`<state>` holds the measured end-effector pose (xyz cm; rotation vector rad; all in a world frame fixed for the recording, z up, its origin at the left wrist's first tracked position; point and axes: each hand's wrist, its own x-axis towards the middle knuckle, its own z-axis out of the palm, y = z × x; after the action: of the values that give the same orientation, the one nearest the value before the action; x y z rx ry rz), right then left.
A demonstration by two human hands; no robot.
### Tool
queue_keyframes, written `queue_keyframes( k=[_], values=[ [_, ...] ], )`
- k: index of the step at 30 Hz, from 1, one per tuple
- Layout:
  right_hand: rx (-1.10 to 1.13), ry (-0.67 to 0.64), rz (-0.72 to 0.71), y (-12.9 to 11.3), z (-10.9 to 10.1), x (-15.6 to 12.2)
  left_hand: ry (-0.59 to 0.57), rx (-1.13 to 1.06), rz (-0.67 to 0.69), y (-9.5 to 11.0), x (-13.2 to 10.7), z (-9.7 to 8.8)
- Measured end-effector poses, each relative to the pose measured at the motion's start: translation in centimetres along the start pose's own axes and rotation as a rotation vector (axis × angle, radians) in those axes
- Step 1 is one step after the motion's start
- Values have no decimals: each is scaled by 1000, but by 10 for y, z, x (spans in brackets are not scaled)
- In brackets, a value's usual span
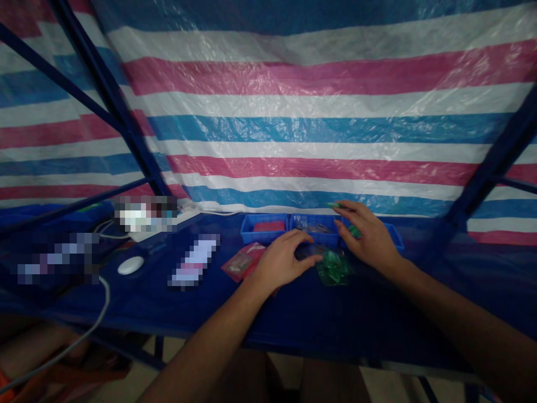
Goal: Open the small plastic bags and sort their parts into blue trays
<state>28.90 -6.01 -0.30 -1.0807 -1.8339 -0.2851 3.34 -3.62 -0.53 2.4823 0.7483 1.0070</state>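
Note:
My right hand [366, 234] is raised over the right-hand blue bin [395, 238]. A small thin green piece [331, 205] shows at its fingertips, too blurred to name; the thumb is apart from it. My left hand [285, 256] is open, with thumb and fingers curved apart beside a clear bag of green pieces [334, 268] on the table. Partly under the left wrist lies a red-tinted plastic bag [241, 263]. Behind the hands, the left blue bin [247, 232] contains something red. Clear bags [312, 225] lie in the middle bin.
On the blue table [293, 324] at left are a white computer mouse [131, 265], a blurred-out phone-like object [195, 261] and a white power strip [168, 224] with cables. A striped plastic sheet [314, 101] hangs behind, between blue metal posts [113, 106]. Another person's limb [37, 341] appears at lower left.

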Motion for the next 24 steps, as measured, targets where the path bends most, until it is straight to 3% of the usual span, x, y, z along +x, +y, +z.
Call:
queue_keyframes(
  k=[4,9,14,16,24],
  values=[
    [-216,17,-33,25,-17,7,-184,79,96,-1,-5,2],
    [-403,-15,30,51,-42,7,-313,160,65,-6,-7,4],
    [-350,-429,12,61,-48,4,-270,158,65,-12,-5,7],
    [-279,-535,10,59,-47,4,-260,149,71,-13,-4,8],
    [-185,-423,216,54,-51,5,-248,163,68,-14,-3,7]
  ],
)
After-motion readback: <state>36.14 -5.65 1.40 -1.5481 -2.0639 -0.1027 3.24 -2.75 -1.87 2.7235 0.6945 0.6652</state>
